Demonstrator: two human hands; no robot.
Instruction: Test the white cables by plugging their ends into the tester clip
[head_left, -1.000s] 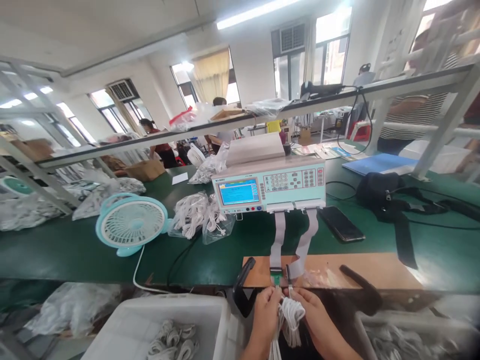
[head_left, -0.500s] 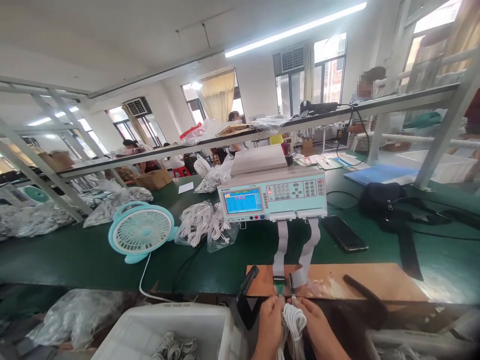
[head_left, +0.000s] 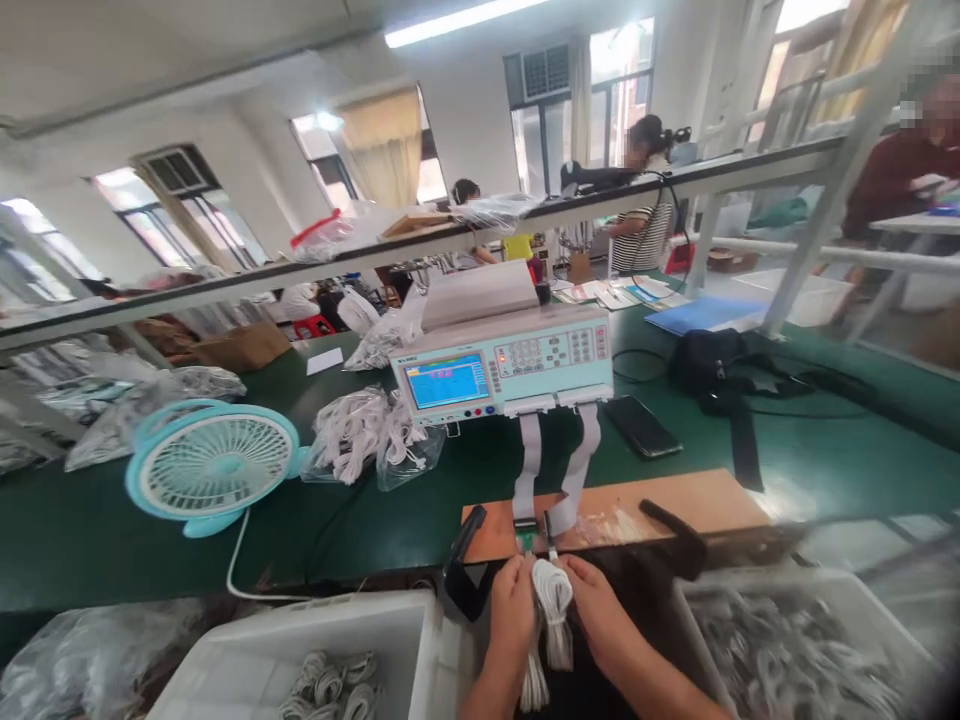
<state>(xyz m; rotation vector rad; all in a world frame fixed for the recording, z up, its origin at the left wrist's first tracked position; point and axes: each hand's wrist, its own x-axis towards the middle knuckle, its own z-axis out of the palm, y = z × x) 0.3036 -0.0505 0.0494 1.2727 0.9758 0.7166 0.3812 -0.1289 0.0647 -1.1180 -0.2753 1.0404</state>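
A coiled white cable bundle (head_left: 553, 600) hangs between my two hands at the front edge of the bench. My left hand (head_left: 511, 605) is closed, pinching a cable end just below a small green circuit board (head_left: 526, 541). Opposite it, my right hand (head_left: 592, 600) pinches the other end close to a dark connector (head_left: 550, 527); the fingertips partly hide both plugs. Two grey ribbon cables (head_left: 574, 490) run from the board and connector up to a bench tester (head_left: 555, 358) with a lit blue screen. Beneath them lies a brown wooden board (head_left: 690, 506).
A white bin (head_left: 409, 650) with coiled cables stands at lower left, another bin (head_left: 862, 600) at lower right. On the bench are a turquoise fan (head_left: 217, 467), bagged cables (head_left: 349, 435), a phone (head_left: 643, 427) and a black bag (head_left: 705, 362). People sit beyond the shelf.
The view has swung right, so the bench things sit further left and the right bin shows more. Both hands keep hold of the cable near the connectors.
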